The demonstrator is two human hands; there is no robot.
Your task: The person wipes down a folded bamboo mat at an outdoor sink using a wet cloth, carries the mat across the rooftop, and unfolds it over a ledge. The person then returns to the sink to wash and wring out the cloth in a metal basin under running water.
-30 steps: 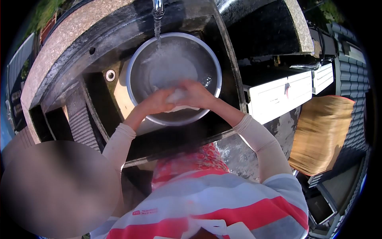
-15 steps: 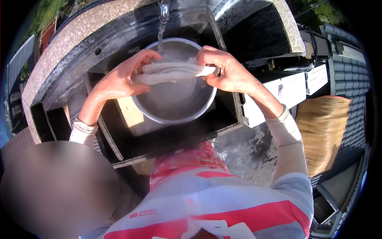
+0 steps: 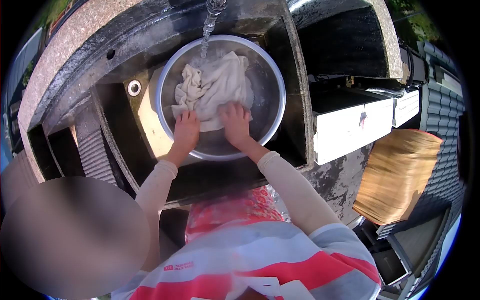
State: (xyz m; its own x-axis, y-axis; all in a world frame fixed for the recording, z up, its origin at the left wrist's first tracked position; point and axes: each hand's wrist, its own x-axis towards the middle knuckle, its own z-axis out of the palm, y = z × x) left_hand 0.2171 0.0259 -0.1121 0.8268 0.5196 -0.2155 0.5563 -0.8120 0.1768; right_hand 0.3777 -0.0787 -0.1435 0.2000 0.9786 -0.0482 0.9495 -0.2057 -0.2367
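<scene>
A pale, wet cloth (image 3: 222,80) lies crumpled and partly spread in a metal basin (image 3: 281,92). My left hand (image 3: 187,131) is at the cloth's near left edge, its fingers close together and curled over the fabric; the thumb is hard to make out. To the right, my right hand (image 3: 235,122) presses on the near part of the cloth with fingers stretched and somewhat apart, slightly blurred. Water (image 3: 205,37) runs from a tap (image 3: 216,5) into the far side of the basin.
The basin stands inside a dark stone sink (image 3: 302,95) with a drain hole (image 3: 134,88) at its left. White boxes (image 3: 352,130) are on the right, with a brown, shiny panel (image 3: 400,175) beyond them. A speckled stone rim (image 3: 55,65) curves along the left.
Both hands have come down and nearer my body; the folded cloth they held up over the basin now lies opened out inside it. The right hand's fingers have spread.
</scene>
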